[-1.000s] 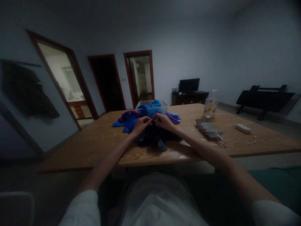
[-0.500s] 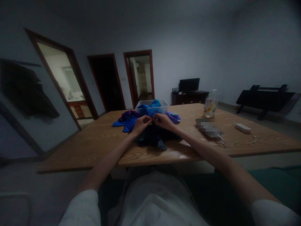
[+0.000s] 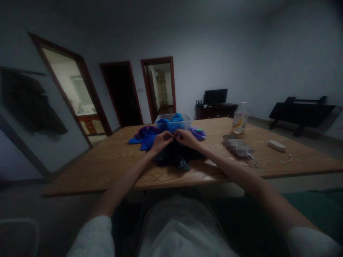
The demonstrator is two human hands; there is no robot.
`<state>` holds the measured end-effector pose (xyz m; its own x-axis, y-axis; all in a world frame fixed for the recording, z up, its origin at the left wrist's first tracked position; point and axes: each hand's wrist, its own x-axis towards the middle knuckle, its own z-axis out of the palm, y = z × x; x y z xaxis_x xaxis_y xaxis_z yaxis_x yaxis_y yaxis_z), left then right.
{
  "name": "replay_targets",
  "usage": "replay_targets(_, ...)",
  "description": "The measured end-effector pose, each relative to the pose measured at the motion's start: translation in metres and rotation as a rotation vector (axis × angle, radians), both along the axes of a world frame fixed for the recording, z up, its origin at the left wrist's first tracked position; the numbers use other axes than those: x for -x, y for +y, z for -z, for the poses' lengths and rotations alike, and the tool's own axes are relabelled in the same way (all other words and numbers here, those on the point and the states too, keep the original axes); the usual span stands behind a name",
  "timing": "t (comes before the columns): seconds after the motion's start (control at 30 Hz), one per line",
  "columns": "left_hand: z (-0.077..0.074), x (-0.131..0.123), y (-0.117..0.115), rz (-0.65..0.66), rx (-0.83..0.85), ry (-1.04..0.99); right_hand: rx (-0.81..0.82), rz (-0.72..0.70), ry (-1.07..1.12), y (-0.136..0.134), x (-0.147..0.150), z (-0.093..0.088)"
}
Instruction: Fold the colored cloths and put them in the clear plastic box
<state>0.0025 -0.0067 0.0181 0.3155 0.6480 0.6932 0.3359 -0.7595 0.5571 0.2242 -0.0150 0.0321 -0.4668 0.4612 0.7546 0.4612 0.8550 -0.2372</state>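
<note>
While the blue cloth [image 3: 143,139] lies at the left of the bench [image 3: 107,160], my left hand [image 3: 160,140] and right hand [image 3: 187,137] meet, fingers pinched narrow on the top edge of the dark garment [image 3: 175,157] heaped before the clear tub [image 3: 174,123]. I judge I am working one small spot (a seam, perhaps), and going on calls for a steady two-sided pinch. Dim light hides what my fingertips grip.

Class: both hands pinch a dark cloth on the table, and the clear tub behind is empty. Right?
No: the head view shows the clear tub holds blue cloth. The left hand and right hand do pinch the dark cloth on the table.
</note>
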Motion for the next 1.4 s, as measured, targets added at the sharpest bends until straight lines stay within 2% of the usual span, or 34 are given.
replay_targets(0.33, 0.000, -0.002, 0.003, 0.140, 0.134, -0.092, -0.066, 0.056, -0.074, -0.010, 0.002, -0.004)
replay_targets(0.7, -0.001, 0.001, 0.005, 0.104, 0.112, -0.100, -0.002, -0.002, 0.039, 0.002, 0.001, 0.001)
replay_targets(1.0, -0.003, 0.000, 0.000, 0.074, 0.102, -0.067, 0.013, 0.028, 0.023, 0.008, -0.001, 0.004)
replay_targets(1.4, -0.002, -0.001, 0.005, 0.154, 0.162, -0.105, 0.036, 0.026, 0.038, 0.007, 0.001, 0.006)
